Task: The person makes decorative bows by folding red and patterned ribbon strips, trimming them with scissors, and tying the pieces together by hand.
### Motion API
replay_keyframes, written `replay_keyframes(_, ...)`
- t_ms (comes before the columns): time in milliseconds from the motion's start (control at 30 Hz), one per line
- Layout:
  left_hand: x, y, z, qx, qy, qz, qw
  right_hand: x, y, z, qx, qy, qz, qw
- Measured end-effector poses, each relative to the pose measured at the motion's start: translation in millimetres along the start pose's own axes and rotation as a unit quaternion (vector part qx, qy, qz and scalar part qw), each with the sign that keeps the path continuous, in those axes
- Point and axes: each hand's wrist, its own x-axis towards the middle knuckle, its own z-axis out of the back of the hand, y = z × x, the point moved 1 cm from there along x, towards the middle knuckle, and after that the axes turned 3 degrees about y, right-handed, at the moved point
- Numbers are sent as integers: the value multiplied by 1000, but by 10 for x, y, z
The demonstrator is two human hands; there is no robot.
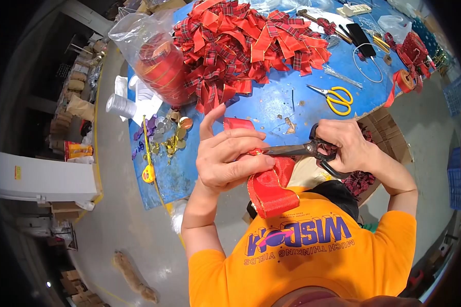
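Observation:
My left hand (234, 156) pinches a red ribbon (274, 190) with gold edging. One part of the ribbon hangs in a loop in front of my shirt, and a short piece shows above my fingers. In my right hand (344, 145) is a pair of black-handled scissors (292, 150), its blades pointing left. The blade tips reach the gathered ribbon at my left fingertips; whether they are cutting into it I cannot tell. Beyond my hands lies a big heap of red and plaid ribbon bows (241, 46) on the blue table (261, 110).
Yellow-handled scissors (338, 100) lie right of centre, near a black phone (361, 40) with a white cable. A bagged ribbon roll (161, 66) stands at left, above a yellow tape measure (148, 173) and gold discs (175, 143). A cardboard box (386, 135) is below the right edge.

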Motion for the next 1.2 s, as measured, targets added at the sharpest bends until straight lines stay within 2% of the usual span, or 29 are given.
replay_keyframes(233, -2, -96, 16, 2, 11, 5, 1000, -66, -62, -112, 61, 1, 19, 998)
replay_keyframes(333, 9, -170, 92, -8, 24, 5, 1000, -27, -30, -62, 166, 101, 22, 981)
replay_keyframes(400, 23, -212, 146, -20, 38, 3, 999, 27, -4, 18, 282, 224, -19, 933)
replay_keyframes(433, 29, -237, 165, -27, 46, 3, 999, 47, -8, 42, 337, 283, -42, 897)
replay_keyframes(467, 32, -262, 183, -33, 53, 2, 998, 43, -63, 18, 430, 357, -116, 821)
replay_keyframes(500, 36, -292, 195, -44, 65, 3, 997, 36, -105, -17, 511, 388, -154, 751)
replay_keyframes(567, 51, -339, 198, -67, 87, 3, 994, 71, -188, -31, 521, 466, -174, 694)
replay_keyframes(633, 75, -356, 180, -65, 109, -30, 992, 26, -327, -237, 630, 552, -117, 534)
replay_keyframes(700, 68, -402, 148, -53, 126, -51, 989, -237, -526, -510, 697, 597, -184, 351)
replay_keyframes(733, 60, -420, 127, -46, 133, -61, 988, -326, -546, -553, 708, 593, -214, 317)
replay_keyframes(800, 53, -437, 94, -29, 140, -79, 987, -432, -578, -674, 746, 573, -159, 299)
replay_keyframes(867, 93, -448, 73, -17, 129, -78, 989, -300, -512, -418, 666, 559, -98, 484)
replay_keyframes(900, 120, -463, 66, -19, 123, -61, 990, -238, -418, -196, 620, 513, -89, 587)
replay_keyframes(933, 137, -480, 67, -20, 117, -43, 992, -254, -486, -97, 556, 453, -19, 697)
replay_keyframes(967, 170, -488, 73, -18, 113, -22, 993, -312, -529, 31, 531, 410, -56, 739)
replay_keyframes(1000, 249, -484, 83, 32, 110, -24, 993, -398, -620, 134, 460, 310, -104, 826)
replay_keyframes(1033, 285, -408, 67, 41, 99, -22, 994, -499, -727, 253, 377, 205, -147, 891)
replay_keyframes(1067, 308, -280, 44, 51, 86, -18, 995, -606, -968, 319, 233, 114, -215, 941)
replay_keyframes(1100, 323, -154, -1, 63, 74, -9, 995, -727, -1283, 340, 84, 22, -272, 958)
replay_keyframes(1133, 339, -13, -84, 74, 39, -22, 996, -859, -1603, 352, -36, -26, -353, 934)
replay_keyframes(1167, 333, 107, -132, 68, 32, 16, 997, -974, -1860, 392, -153, -72, -421, 891)
replay_keyframes(1200, 362, 231, -171, 70, 52, 49, 995, -1044, -2019, 463, -209, -85, -433, 873)
